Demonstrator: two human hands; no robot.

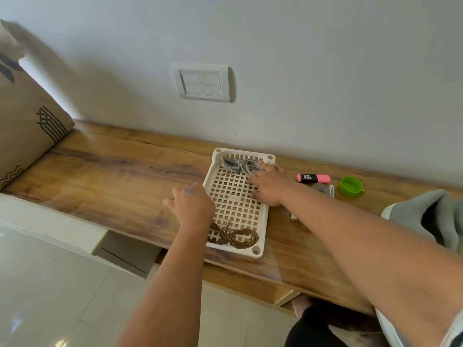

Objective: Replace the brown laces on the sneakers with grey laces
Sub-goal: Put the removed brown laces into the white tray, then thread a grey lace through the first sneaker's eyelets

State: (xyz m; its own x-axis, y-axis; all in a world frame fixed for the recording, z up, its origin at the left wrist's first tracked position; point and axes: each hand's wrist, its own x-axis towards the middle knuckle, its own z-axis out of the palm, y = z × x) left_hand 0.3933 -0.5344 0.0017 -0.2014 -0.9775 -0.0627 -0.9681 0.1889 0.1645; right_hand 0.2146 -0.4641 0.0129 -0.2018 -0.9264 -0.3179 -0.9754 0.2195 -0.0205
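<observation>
Nearest us, the brown laces (234, 236) lie coiled in the near end of the tray (260, 221), so they look already off the sneaker (426, 216), which sits grey at the right edge of the desk (112, 171). Our left hand (191, 205) rests just beside the tray's left rim, fingers loosely curled, holding nothing. Our right hand (269, 185) reaches over the tray's right side, fingers spread and relaxed, tips touching or nearly touching the grey laces (240, 166). Those lie in two bundles side by side across the tray's far end, just beyond the right hand, which is the nearer. We judge it picks next.
</observation>
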